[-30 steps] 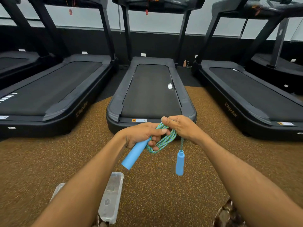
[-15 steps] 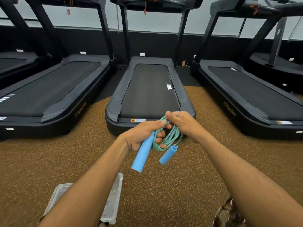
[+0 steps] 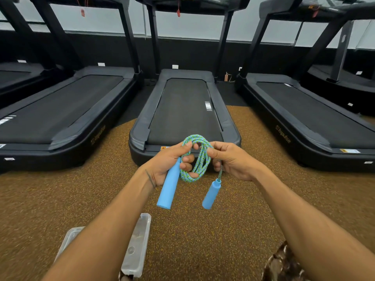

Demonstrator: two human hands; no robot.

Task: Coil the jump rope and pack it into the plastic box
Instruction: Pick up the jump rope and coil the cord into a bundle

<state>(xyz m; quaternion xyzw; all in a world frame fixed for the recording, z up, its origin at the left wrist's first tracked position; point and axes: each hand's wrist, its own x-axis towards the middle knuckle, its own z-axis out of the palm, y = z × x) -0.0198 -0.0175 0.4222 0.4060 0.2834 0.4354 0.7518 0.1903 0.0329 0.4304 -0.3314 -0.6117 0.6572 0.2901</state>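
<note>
Currently, as seen from your head camera:

- Left hand [image 3: 165,162]: your fingers [image 3: 187,159] are clenched around the top of one blue handle [image 3: 168,187], with the thumb pinching the rope loops at 12 o'clock of the coil.
- Right hand [image 3: 233,161]: your fingers are closed on the right side of the coil at 3 o'clock, thumb pressed against the strands.
- Jump rope [image 3: 195,157]: green-and-blue braided cord wound into several loops, held in the air between your two hands, in front of the near end of the middle treadmill [image 3: 184,110].
- Second blue handle [image 3: 211,194]: hangs free on a short run of cord below your right hand, tilted, touching nothing.
- Plastic box [image 3: 136,248]: clear, lying on the speckled brown floor [image 3: 203,240] at 7 o'clock from the coil, partly hidden by your left forearm, well apart from the rope.
</note>
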